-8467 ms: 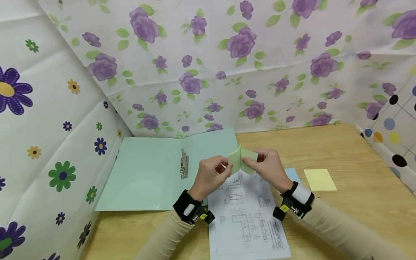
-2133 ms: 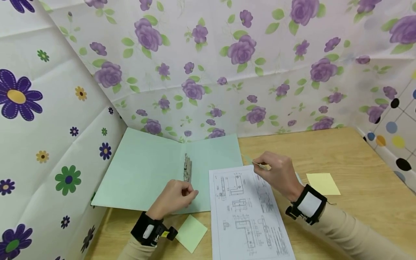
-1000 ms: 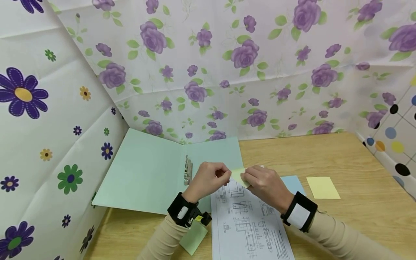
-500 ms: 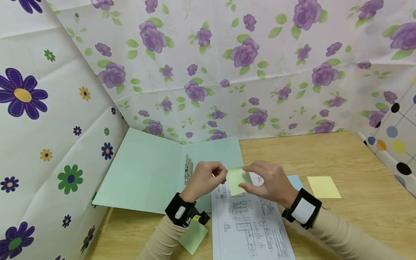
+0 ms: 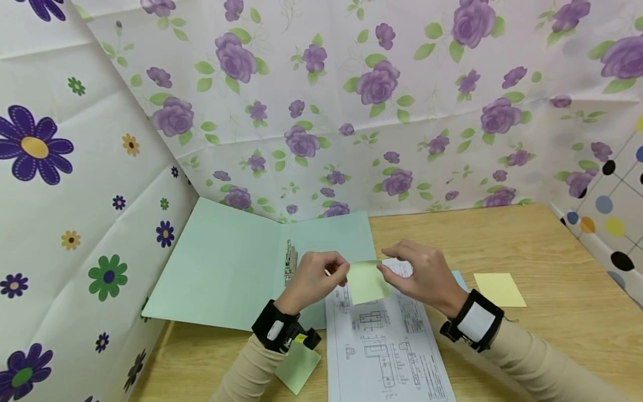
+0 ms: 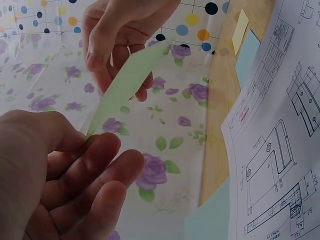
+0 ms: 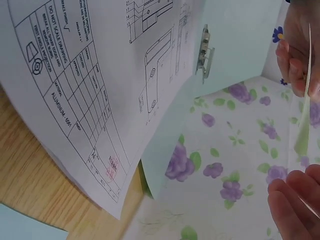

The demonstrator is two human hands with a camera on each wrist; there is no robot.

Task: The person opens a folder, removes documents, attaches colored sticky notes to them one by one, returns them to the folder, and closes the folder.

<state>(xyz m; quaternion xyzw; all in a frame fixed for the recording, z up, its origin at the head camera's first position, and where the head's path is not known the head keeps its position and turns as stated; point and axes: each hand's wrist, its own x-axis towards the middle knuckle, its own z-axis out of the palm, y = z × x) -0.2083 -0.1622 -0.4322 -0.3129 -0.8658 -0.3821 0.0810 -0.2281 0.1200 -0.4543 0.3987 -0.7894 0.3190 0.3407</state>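
Observation:
My left hand point(image 5: 317, 276) pinches a pale green sticky note point(image 5: 368, 285) by its left corner, above the stack of printed technical drawings point(image 5: 374, 357). The note hangs down with a crease along its top edge. My right hand point(image 5: 424, 273) is at the note's upper right corner, thumb right at the edge and index finger spread apart from it. In the right wrist view its fingertips point(image 7: 290, 197) stand off from the note. A second green sticky note point(image 5: 300, 371) lies on the table left of the drawings, partly behind the left wrist camera.
A light green folder point(image 5: 221, 268) lies spread at the back left, with a metal clip point(image 5: 290, 262) at its spine. Right of the drawings lie a blue note point(image 5: 460, 279), mostly hidden by the right hand, and a yellow sticky note point(image 5: 499, 289). Patterned cloth walls enclose the table.
Earlier both hands held green notes spread apart; one now lies on the table. Within the last second the right hand's fingers have spread from the other note, which stays in the left hand.

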